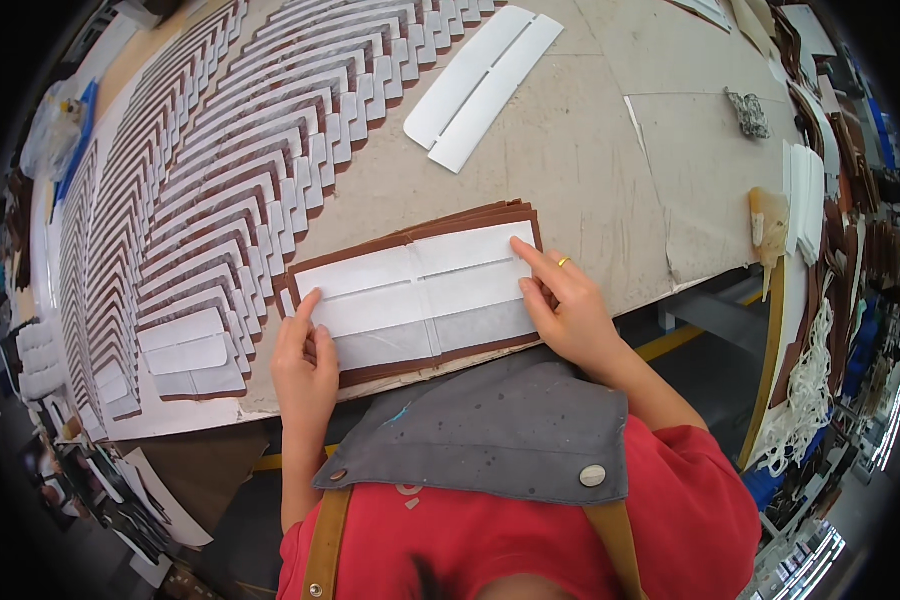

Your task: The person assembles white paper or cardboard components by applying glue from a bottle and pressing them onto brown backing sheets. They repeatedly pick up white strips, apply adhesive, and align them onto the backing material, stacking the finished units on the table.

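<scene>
In front of me, near the table's front edge, lies a stack of brown panels (410, 371). On its top panel sits a white lining sheet (370, 312), with a lengthwise slit and a fold line across its middle. My left hand (305, 375) rests at the left end, its index fingertip touching the sheet's edge and its thumb apart. At the right end, my right hand (573, 308) lays a stretched index fingertip on the upper corner, with the thumb lower down at the side. A ring is on one finger of that hand. Neither hand grips anything that I can see.
Overlapping rows of brown-and-white pieces (235, 205) cover the table's left side. Two loose white strips (485, 88) lie at the back. A crumpled grey lump (747, 114) sits far right. Beyond the right edge are hanging white cords (808, 390) and shelved brown pieces.
</scene>
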The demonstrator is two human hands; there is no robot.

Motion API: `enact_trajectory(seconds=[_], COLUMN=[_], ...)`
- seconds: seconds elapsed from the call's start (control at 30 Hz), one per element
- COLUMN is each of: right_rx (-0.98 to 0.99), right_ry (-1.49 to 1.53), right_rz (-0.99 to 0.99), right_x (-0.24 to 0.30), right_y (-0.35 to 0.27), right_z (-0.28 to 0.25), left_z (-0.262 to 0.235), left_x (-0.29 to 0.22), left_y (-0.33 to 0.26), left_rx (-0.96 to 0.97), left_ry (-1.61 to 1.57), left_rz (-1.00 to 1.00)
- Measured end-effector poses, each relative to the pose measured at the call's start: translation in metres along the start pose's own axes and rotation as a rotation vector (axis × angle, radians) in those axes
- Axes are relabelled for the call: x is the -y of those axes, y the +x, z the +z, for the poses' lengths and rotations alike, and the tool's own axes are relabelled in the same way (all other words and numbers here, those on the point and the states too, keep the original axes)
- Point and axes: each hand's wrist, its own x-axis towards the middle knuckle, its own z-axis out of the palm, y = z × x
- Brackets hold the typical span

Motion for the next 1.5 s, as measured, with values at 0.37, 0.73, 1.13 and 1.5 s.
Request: enact_trajectory(seconds=[0.37, 0.73, 1.13, 1.5], right_rx=[0.03, 0.053, 0.231, 0.028], right_ry=[-0.391, -0.365, -0.097, -0.29], right_rz=[-0.347, -0.451, -0.29, -0.6], right_x=[0.01, 0.008, 0.009, 0.025], right_y=[0.021, 0.032, 0.086, 0.074], right_z=[-0.003, 0.008, 0.026, 0.022], left_z=[0.001, 0.019, 0.02, 0.028], left_x=[-0.004, -0.002, -0.001, -0.027], left_y=[0.006, 0.003, 0.007, 0.044], left_rx=[-0.118, 0.097, -0.052, -0.15], left_ry=[0.365, 0.267, 0.254, 0.271], left_rz=[0.288, 0.418, 0.394, 0.616])
